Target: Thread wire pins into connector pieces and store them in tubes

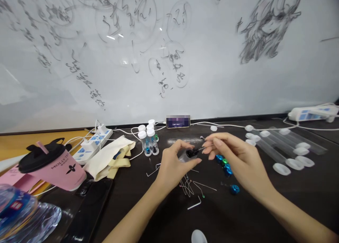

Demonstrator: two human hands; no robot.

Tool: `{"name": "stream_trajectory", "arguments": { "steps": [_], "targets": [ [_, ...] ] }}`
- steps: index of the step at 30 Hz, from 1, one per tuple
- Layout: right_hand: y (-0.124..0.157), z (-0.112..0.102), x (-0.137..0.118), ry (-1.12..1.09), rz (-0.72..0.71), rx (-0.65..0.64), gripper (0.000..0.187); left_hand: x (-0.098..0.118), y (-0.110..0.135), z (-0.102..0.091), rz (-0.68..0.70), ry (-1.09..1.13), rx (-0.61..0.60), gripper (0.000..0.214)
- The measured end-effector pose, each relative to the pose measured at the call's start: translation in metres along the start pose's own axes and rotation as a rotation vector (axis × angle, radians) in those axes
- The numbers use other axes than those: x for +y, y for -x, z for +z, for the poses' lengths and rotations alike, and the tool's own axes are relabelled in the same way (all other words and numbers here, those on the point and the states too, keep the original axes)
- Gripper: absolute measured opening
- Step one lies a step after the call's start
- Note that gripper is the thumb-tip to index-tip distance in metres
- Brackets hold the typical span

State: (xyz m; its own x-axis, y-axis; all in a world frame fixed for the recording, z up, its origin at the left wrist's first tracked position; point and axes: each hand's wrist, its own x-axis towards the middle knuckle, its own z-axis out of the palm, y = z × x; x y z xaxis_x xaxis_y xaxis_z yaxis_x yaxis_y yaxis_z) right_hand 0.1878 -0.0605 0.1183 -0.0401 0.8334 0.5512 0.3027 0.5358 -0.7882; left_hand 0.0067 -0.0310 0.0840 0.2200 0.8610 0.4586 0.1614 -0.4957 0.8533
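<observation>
My left hand point(176, 161) pinches a small black bead point(191, 153) between thumb and fingers over the dark table point(265, 207). My right hand point(233, 154) pinches a thin metal pin point(205, 148) whose tip meets the bead. Blue and green shiny beads point(225, 165) lie just under my right hand, one more blue bead point(234, 189) nearer me. Several bent wire pins point(190, 186) lie scattered below my left hand.
Small capped vials point(149, 140) stand behind my left hand. Long clear tubes with white caps point(280, 147) lie at the right. A pink cup with a black lid point(53, 165), a cloth bag point(111, 158), power strips point(91, 144) and a plastic bottle point(23, 214) crowd the left. A whiteboard point(169, 52) rises behind.
</observation>
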Motion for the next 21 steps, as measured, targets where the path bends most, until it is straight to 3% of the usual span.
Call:
{"name": "stream_trajectory", "arguments": {
  "steps": [4, 8, 15, 21],
  "targets": [
    [0.007, -0.003, 0.003, 0.427, -0.34, -0.028, 0.026, 0.006, 0.001, -0.002, 0.025, -0.045, -0.042, 0.029],
    [0.015, 0.001, 0.008, 0.604, -0.56, -0.074, 0.036, 0.014, 0.002, -0.004, 0.064, -0.099, -0.001, 0.034],
    [0.012, 0.004, 0.005, 0.615, -0.53, -0.094, 0.038, 0.017, 0.002, -0.011, 0.091, -0.201, 0.075, 0.034],
    [0.011, 0.005, 0.003, 0.596, -0.431, -0.229, 0.035, 0.013, 0.004, -0.01, 0.249, -0.299, 0.058, 0.032]
  ]
}}
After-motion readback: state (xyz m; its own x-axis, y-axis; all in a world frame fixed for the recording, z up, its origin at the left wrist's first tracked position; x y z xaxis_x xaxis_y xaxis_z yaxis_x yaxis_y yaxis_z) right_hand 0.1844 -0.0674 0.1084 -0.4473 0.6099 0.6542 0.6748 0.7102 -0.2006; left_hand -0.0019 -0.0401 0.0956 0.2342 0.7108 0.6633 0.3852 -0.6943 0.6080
